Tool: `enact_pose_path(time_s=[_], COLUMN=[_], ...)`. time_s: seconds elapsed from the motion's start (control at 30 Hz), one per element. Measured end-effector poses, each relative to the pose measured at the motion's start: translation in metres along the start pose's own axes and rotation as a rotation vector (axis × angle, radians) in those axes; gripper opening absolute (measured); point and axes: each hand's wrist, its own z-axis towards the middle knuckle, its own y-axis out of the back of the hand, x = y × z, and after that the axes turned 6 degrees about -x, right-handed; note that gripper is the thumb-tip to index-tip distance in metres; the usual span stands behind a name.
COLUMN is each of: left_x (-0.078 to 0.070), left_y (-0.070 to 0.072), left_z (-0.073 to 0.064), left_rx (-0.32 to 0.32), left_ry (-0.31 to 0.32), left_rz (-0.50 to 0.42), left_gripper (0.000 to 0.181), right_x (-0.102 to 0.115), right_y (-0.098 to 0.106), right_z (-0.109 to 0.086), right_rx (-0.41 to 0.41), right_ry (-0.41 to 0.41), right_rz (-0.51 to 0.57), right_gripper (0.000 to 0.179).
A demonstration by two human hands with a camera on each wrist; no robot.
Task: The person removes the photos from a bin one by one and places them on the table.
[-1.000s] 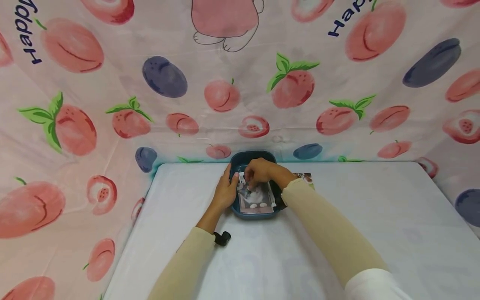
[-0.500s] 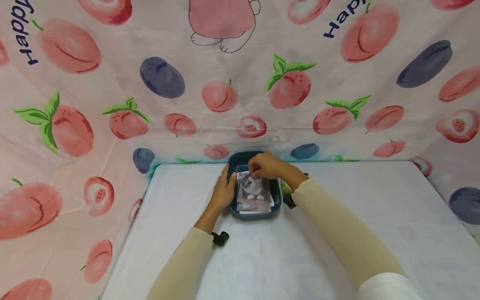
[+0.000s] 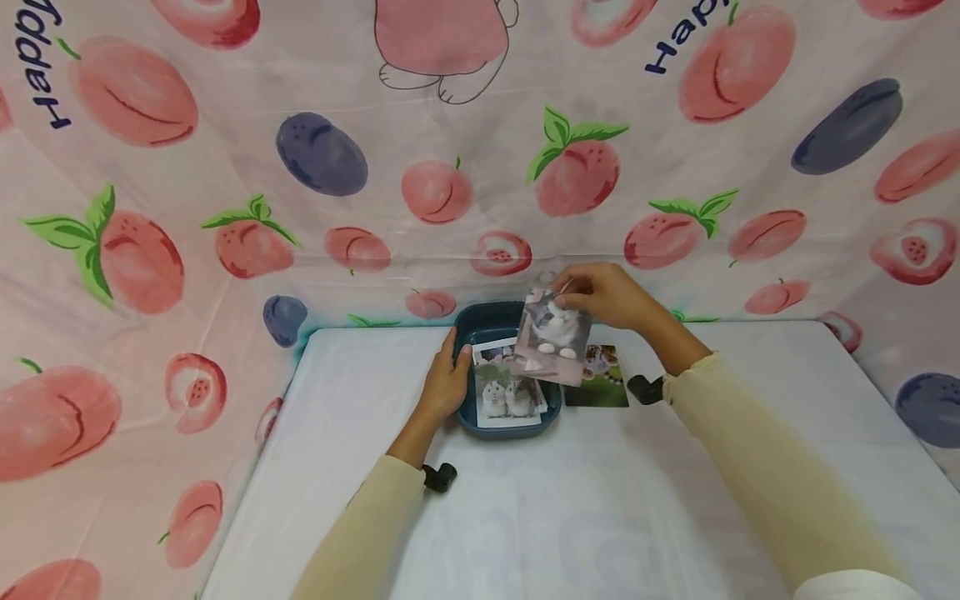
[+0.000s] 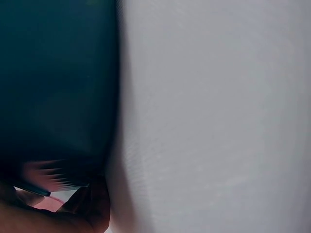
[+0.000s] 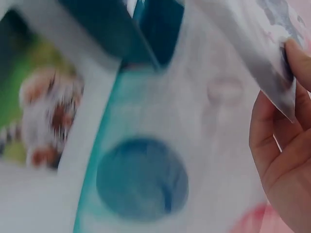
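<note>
A dark teal plastic bin [image 3: 507, 432] stands at the table's back edge, with photo cards inside. My left hand [image 3: 444, 383] grips its left side, thumb at the rim and fingers along the outer wall; in the left wrist view the fingertips [image 4: 99, 204] curl by the bin's wall. My right hand [image 3: 607, 293] pinches a cat photo card [image 3: 555, 337] by its top edge, raised over the bin's right side. The card tilts and shows a bend in the right wrist view. Another card with two small white animals [image 3: 506, 398] lies on top in the bin.
A photo card of a striped animal on green [image 3: 607, 387] lies on the white table [image 3: 675, 500] just right of the bin, partly behind the held card. A fruit-print cloth [image 3: 450, 117] hangs behind the table.
My right hand has taken the cat card out of the bin, lifting it up and right. The card beneath it now shows. My left hand stays on the bin.
</note>
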Motion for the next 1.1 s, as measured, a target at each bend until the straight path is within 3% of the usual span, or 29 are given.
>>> enact_pose_path(time_s=[0.17,0.4,0.53,0.77,1.1], left_x=[0.0,0.001,0.001,0.003,0.002], left_y=[0.002,0.004,0.004,0.002,0.001], left_z=[-0.001,0.0,0.0,-0.001,0.0], left_rx=[-0.003,0.002,0.002,0.013,0.011], left_ry=[0.009,0.008,0.013,0.007,0.006], left_rz=[0.002,0.001,-0.001,-0.006,-0.008], left_gripper=[0.061,0.061,0.061,0.062,0.062], right_x=[-0.035,-0.103,-0.135,-0.174,-0.19], right_y=[0.035,0.056,0.053,0.036,0.015], right_z=[-0.022,-0.055,-0.069,-0.079,-0.079], right_rx=[-0.04,0.021,0.057,0.059,-0.006], right_ry=[-0.081,-0.241,-0.296,-0.312,-0.351], right_rz=[-0.071,-0.124,-0.111,-0.139,-0.17], right_gripper=[0.02,0.034,0.036,0.035,0.031])
